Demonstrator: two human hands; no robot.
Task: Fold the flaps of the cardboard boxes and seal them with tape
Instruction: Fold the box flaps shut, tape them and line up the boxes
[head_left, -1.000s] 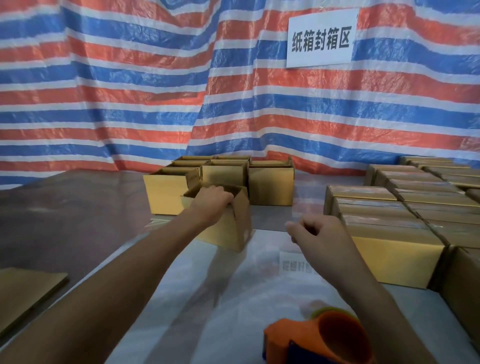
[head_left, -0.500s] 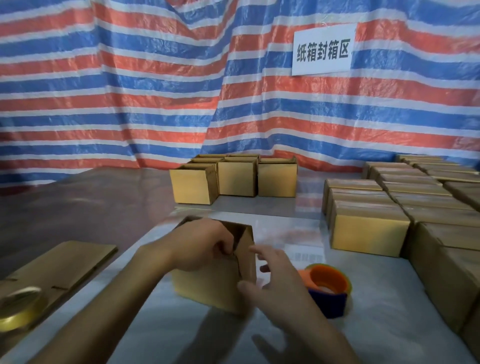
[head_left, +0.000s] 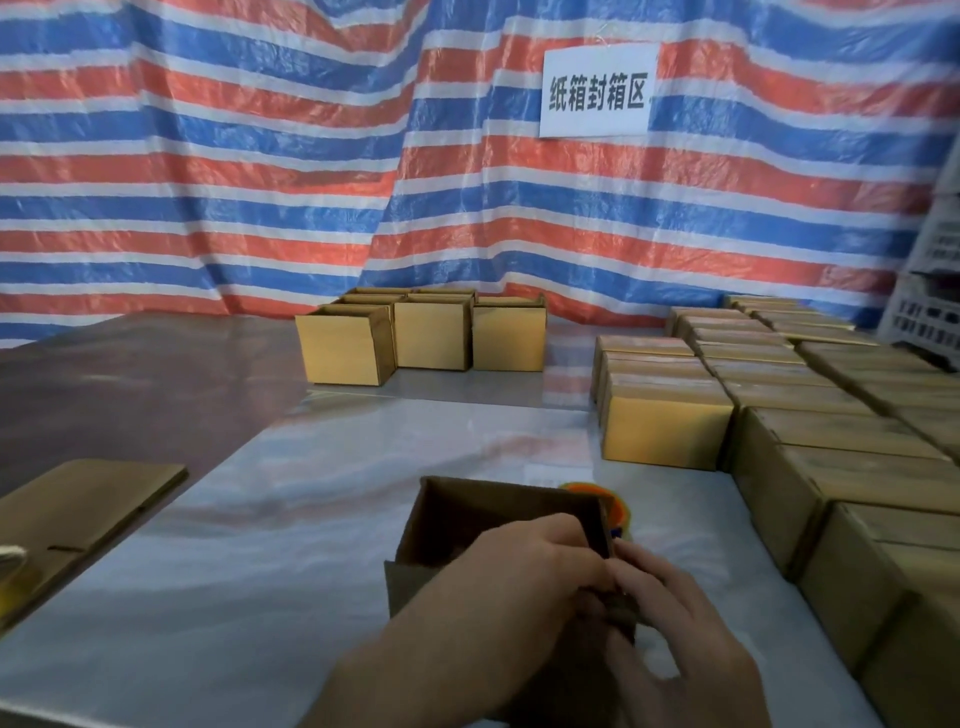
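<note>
An open cardboard box (head_left: 467, 519) stands on the table right in front of me, its flaps up and its dark inside showing. My left hand (head_left: 514, 582) grips the near right corner of the box from above. Against that same corner my right hand (head_left: 670, 618) holds the box's right side, fingers curled round the edge. The two hands touch there. An orange tape dispenser (head_left: 615, 506) sits just behind the box on the right, mostly hidden by it.
Several open boxes (head_left: 426, 338) stand at the back of the table. Rows of closed boxes (head_left: 779, 410) fill the right side. Flat cardboard (head_left: 83, 509) lies at the left, with a tape roll (head_left: 10, 566) at the left edge. A striped tarp hangs behind.
The box has come closer to me from the back group. My right hand went from hovering free to holding the box's right corner. The view dropped and shifted left.
</note>
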